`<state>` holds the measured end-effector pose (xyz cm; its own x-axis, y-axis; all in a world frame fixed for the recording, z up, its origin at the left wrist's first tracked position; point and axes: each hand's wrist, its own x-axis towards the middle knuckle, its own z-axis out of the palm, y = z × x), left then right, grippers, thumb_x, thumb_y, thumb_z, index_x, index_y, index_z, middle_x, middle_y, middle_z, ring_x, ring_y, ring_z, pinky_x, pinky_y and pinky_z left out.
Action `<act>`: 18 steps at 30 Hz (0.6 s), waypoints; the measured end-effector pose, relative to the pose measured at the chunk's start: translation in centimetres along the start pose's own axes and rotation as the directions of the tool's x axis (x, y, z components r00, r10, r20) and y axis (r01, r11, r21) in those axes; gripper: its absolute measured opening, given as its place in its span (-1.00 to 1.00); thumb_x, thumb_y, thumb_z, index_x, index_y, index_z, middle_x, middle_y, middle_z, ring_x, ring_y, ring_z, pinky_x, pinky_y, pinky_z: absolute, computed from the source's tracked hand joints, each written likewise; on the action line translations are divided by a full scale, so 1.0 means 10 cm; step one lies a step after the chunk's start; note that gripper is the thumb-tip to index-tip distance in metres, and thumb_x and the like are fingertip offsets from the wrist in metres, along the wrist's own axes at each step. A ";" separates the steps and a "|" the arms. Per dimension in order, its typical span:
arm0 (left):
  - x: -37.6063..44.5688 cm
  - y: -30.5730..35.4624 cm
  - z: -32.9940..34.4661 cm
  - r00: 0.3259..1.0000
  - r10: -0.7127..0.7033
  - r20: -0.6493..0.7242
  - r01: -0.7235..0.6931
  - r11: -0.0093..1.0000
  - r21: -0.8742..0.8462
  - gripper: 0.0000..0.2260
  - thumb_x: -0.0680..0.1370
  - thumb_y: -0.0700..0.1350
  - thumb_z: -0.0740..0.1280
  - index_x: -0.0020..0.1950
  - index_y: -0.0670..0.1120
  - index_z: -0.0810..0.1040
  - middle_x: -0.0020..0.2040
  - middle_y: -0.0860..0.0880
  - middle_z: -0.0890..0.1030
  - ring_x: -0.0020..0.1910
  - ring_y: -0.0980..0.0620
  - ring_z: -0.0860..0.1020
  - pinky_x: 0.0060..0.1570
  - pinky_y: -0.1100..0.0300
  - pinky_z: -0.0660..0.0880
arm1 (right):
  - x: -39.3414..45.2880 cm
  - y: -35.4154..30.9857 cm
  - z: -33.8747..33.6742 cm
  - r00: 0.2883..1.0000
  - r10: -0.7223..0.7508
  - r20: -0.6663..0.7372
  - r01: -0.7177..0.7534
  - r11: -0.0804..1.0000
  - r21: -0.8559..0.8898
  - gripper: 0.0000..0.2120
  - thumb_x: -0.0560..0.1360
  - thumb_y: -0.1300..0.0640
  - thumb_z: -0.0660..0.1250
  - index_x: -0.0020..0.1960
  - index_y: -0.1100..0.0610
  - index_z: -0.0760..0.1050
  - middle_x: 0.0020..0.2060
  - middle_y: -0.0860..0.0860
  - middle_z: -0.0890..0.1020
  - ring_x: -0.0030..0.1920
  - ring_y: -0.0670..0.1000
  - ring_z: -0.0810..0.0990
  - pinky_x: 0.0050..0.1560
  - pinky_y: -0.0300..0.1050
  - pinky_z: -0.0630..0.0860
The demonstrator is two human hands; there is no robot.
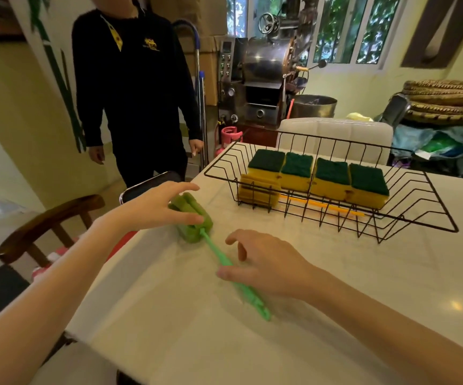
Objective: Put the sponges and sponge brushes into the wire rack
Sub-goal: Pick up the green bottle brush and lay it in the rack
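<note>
Over on the far left we are seeing a person in a dark top [138, 87] standing beyond the table [363, 287], with a wooden chair [49, 226] sitting at the near-left corner. Moving in, our left hand [152, 208] is reaching across the left edge of the table, fingers spread wide and arched over the green sponge brush [197, 220]; the thumb is pressing against the foam head's near side while the fingers are hovering above its far end, so the grasp is loose and not closed. The brush is lying flat on the white tabletop, foam head far-left, its green handle running toward us and to the right. Now our right hand [266, 266] is coming down on the middle of that handle, thumb touching it on the left side, fingers curled partly open above the table; we cannot tell whether it is truly pinching the handle. Sliding right, the black wire rack [408, 218] is sitting on the far side of the table, well apart from the brush. Inside it four yellow sponges with dark green scouring tops [332, 170] are lining up side by side, and a yellow sponge brush [258, 190] is lying along the rack's near side, foam head left, orange handle pointing right.
</note>
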<state>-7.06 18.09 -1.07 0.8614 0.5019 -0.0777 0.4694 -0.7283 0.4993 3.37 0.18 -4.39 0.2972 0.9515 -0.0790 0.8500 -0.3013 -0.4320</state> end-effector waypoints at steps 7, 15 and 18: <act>-0.07 -0.04 0.07 1.000 -0.022 -0.007 0.023 0.996 0.088 -0.41 0.32 0.07 0.46 0.30 0.07 0.35 0.28 -0.03 0.39 0.26 -0.02 0.34 0.28 0.09 0.32 | -0.04 -0.01 0.04 0.999 0.031 -0.021 -0.029 0.996 0.081 -0.72 0.45 0.03 0.27 0.15 0.04 0.48 -0.19 -0.07 0.51 -0.16 -0.02 0.48 -0.22 -0.14 0.44; -0.06 0.31 -0.07 0.980 0.081 -0.181 -0.046 0.981 0.189 -0.43 0.35 0.04 0.44 0.31 -0.01 0.35 0.22 -0.09 0.40 0.17 -0.03 0.36 0.17 0.13 0.35 | -0.10 0.07 -0.20 0.976 0.108 -0.188 -0.048 0.953 0.299 -0.75 0.42 0.11 0.32 0.10 0.04 0.51 -0.17 -0.06 0.55 -0.22 -0.10 0.49 -0.15 -0.18 0.54; -0.01 0.49 -0.17 0.945 0.187 -0.268 -0.124 0.964 0.235 -0.42 0.35 0.05 0.44 0.31 -0.01 0.35 0.24 -0.09 0.41 0.14 0.01 0.34 0.12 0.17 0.32 | -0.17 0.13 -0.37 0.950 0.098 -0.296 -0.013 0.961 0.275 -0.78 0.41 0.10 0.33 0.05 0.03 0.51 -0.27 -0.13 0.50 -0.28 -0.11 0.46 -0.25 -0.24 0.46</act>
<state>-5.20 15.26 2.84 0.8500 0.4632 0.2509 0.3913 -0.8741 0.2879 5.57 -2.01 -1.52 0.4940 0.8567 0.1482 0.6934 -0.2854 -0.6616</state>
